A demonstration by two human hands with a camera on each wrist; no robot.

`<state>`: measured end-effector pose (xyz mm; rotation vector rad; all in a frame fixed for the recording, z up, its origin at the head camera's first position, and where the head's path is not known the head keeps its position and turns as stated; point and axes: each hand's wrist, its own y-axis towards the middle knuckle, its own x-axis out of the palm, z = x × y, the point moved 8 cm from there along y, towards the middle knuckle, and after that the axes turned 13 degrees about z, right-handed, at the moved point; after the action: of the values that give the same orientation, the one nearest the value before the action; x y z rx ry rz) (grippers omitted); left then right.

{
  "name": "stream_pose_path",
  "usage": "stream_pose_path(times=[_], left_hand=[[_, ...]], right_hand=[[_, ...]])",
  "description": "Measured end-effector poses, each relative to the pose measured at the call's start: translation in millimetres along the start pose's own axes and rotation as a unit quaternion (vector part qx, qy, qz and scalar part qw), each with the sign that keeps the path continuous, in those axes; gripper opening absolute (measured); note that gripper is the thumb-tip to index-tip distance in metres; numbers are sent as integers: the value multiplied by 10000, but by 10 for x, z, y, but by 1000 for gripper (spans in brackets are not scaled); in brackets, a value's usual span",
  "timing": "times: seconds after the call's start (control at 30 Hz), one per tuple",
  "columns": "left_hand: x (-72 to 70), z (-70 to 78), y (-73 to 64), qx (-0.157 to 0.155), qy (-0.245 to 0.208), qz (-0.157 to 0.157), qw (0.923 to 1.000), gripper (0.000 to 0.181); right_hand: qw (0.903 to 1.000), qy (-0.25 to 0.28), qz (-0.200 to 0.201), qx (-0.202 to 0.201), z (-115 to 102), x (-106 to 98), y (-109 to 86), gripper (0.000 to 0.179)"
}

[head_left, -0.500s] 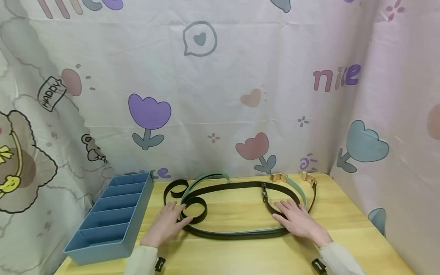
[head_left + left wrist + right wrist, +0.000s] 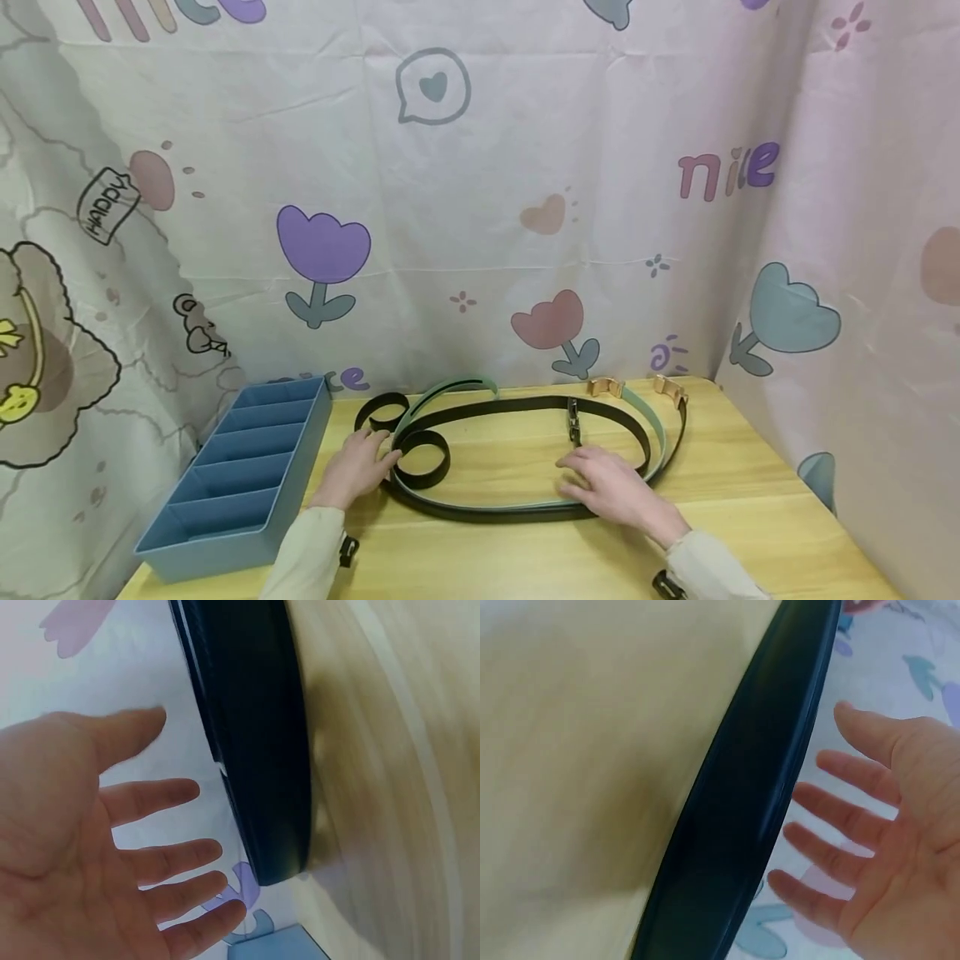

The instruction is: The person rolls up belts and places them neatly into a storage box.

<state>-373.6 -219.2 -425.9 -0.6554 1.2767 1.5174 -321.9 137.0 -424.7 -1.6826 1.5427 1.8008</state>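
Note:
Several belts stand on edge in wide loops on the table: a black belt [image 2: 510, 515] along the front, a green belt [image 2: 450, 385] behind, and small black coils at the left. A dark metal buckle [image 2: 573, 421] hangs on the inner black loop; gold buckles [image 2: 606, 387] lie at the back right. My left hand [image 2: 351, 468] hovers by the left end of the loops, fingers spread in the left wrist view beside the black strap [image 2: 255, 742]. Over the front right of the loops, my right hand [image 2: 611, 487] has loosely bent fingers. Neither hand grips anything.
A blue tray [image 2: 288, 492] with several compartments stands on the left of the wooden table [image 2: 465, 567]. A printed curtain [image 2: 450, 208] hangs behind the table and at both sides.
My right hand has moved left and toward me, off the right end of the loops. The left hand has shifted slightly away from me. The belts look about the same.

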Motion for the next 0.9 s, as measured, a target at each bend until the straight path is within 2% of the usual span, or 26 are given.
stream_pose_path(times=[0.17, 0.3, 0.43, 0.63, 0.77, 0.9], left_hand=[[43, -50, 43, -108, 80, -175, 9998, 40], [67, -38, 15, 107, 160, -236, 9995, 30], [58, -29, 10, 291, 221, -175, 9992, 21], [38, -59, 31, 198, 266, -357, 9988, 9], [66, -101, 30, 70, 371, -438, 9983, 12], [63, -163, 32, -97, 559, -411, 9975, 23]], right_hand=[[9968, 223, -115, -759, -219, 87, 27, 28], [9914, 495, -239, -1183, -347, 180, 35, 20], [9880, 584, -292, -1403, -422, 242, 40, 16], [9846, 482, 55, -1682, -438, 211, 56, 21], [9855, 247, 296, -1650, -377, 195, 83, 26], [9873, 50, 309, -1558, -340, 201, 122, 26]])
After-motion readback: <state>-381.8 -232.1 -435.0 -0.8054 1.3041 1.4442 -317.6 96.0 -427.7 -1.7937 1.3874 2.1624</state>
